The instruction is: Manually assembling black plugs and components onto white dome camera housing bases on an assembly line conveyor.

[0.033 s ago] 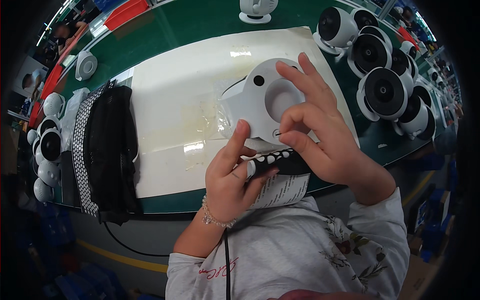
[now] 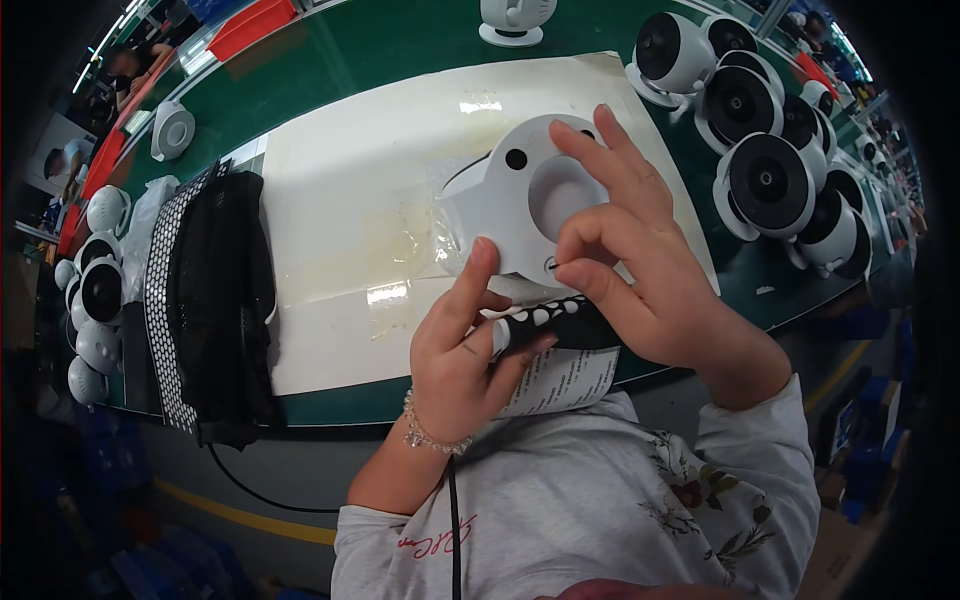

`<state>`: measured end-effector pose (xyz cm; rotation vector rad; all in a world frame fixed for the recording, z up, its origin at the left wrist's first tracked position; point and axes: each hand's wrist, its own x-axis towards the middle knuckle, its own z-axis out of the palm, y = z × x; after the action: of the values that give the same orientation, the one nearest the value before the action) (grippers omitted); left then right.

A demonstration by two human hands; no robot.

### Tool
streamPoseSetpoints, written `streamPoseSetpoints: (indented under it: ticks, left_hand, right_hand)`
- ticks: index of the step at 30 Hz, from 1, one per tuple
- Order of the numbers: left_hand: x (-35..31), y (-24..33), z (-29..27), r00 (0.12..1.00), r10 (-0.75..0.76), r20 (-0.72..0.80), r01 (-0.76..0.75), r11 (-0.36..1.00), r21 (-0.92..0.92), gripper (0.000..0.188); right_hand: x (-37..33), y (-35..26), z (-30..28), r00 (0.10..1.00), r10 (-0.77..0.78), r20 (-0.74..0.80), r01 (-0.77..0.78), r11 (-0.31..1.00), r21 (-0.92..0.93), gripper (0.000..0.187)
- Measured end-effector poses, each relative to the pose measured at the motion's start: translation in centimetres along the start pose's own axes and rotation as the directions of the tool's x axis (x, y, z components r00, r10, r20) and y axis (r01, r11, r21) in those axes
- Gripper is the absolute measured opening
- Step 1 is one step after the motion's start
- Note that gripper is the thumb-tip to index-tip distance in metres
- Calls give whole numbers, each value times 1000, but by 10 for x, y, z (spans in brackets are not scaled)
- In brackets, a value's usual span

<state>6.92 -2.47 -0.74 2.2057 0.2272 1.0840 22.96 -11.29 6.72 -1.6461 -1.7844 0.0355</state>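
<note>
My left hand is closed on a white camera, its thumb pressed on the flat base that faces me. The base has a round hollow and black round pads near its edge. Below the base, the same hand's fingers grip a black strip with white round spots. A printed white sheet hangs under that strip. Thumb and forefinger of my right hand pinch a small thin dark piece at a small round recess in the base; its kind is unclear. The other right fingers are raised.
A pale board covers the middle of the green table. White cameras with black fronts crowd the right, and more stand at far left. Beside them lies a black mesh bag. One white camera stands at the back.
The camera base and my right fingertips have shifted very slightly left. Both hands keep the same hold.
</note>
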Motion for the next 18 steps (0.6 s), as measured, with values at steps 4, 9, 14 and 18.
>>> streamPoseSetpoints:
  ticks: [4, 9, 14, 18]
  left_hand:
    - [-1, -2, 2, 1000, -7, -8, 7, 1000, -3, 26]
    - [0, -3, 5, 997, 21, -77, -20, 1000, 23, 26]
    - [1, -1, 4, 998, -6, -68, 8, 1000, 23, 25]
    - [2, -3, 5, 997, 25, -79, -24, 999, 22, 27]
  right_hand:
    - [0, -1, -1, 998, 18, 60, -19, 1000, 5, 9]
    - [-2, -1, -1, 997, 37, 67, -39, 999, 18, 10]
    - [-5, 0, 1, 1000, 16, 14, -15, 999, -49, 11]
    - [-20, -10, -5, 997, -76, 10, 76, 952, -298, 13]
